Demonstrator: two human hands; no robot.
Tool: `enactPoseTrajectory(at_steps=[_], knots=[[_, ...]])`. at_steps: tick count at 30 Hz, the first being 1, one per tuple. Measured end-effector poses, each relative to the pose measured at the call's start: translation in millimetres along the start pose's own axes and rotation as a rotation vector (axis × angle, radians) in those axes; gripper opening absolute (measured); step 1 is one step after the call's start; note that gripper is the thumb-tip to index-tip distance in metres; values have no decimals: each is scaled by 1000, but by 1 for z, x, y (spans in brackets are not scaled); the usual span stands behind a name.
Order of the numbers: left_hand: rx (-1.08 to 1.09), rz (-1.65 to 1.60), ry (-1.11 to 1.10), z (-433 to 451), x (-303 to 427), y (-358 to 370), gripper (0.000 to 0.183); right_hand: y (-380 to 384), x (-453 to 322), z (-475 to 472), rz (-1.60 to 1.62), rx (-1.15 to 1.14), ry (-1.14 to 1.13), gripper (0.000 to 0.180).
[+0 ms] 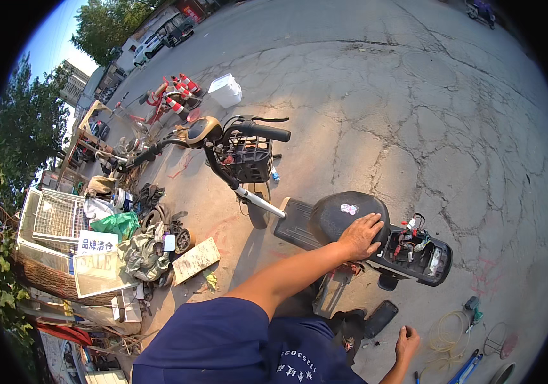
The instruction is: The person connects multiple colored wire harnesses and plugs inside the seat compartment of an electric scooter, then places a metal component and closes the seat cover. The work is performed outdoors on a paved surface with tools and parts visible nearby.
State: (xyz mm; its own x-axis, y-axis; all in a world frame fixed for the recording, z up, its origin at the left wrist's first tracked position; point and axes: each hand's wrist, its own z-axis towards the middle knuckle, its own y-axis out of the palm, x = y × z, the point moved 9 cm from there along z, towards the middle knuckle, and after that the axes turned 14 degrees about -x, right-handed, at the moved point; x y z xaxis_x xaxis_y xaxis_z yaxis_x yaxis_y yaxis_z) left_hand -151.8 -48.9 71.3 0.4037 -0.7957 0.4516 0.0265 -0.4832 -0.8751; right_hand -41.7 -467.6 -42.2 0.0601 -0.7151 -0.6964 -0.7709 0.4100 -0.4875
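My left hand (361,236) lies flat on the rear edge of the black round seat (331,216) of an electric scooter, fingers spread over it. Behind the seat an uncovered compartment (413,257) shows its inside, with loose wires and connectors (414,235) bunched above it. My right hand (407,340) hangs low beside my body with curled fingers; whether anything is in it cannot be made out. A black oblong cover (381,319) lies on the ground between my right hand and the scooter. The handlebar grip (269,132) and black front basket (250,156) are farther ahead.
A pile of scrap with a green bag (116,225) and wire rack (58,216) stands left. Striped traffic cones (188,85) and a white bucket (226,90) are ahead. At lower right lie a green power drill (474,312), a coiled hose (447,331) and a blue-handled tool (467,368).
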Motion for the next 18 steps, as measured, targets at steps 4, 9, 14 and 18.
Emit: enactPoseTrajectory(at_steps=[4, 9, 14, 18], knots=[[129, -357, 44, -75, -28, -49, 55, 54, -55, -2, -4, -117, -49, 32], [1048, -835, -366, -233, -225, -189, 27, 106, -99, -14, 53, -149, -65, 30], [1307, -1207, -386, -287, -371, -281, 39, 133, -125, -17, -81, -151, -20, 32], [803, -1609, 26, -243, -381, -277, 45, 142, -144, -16, -66, -98, -11, 33]])
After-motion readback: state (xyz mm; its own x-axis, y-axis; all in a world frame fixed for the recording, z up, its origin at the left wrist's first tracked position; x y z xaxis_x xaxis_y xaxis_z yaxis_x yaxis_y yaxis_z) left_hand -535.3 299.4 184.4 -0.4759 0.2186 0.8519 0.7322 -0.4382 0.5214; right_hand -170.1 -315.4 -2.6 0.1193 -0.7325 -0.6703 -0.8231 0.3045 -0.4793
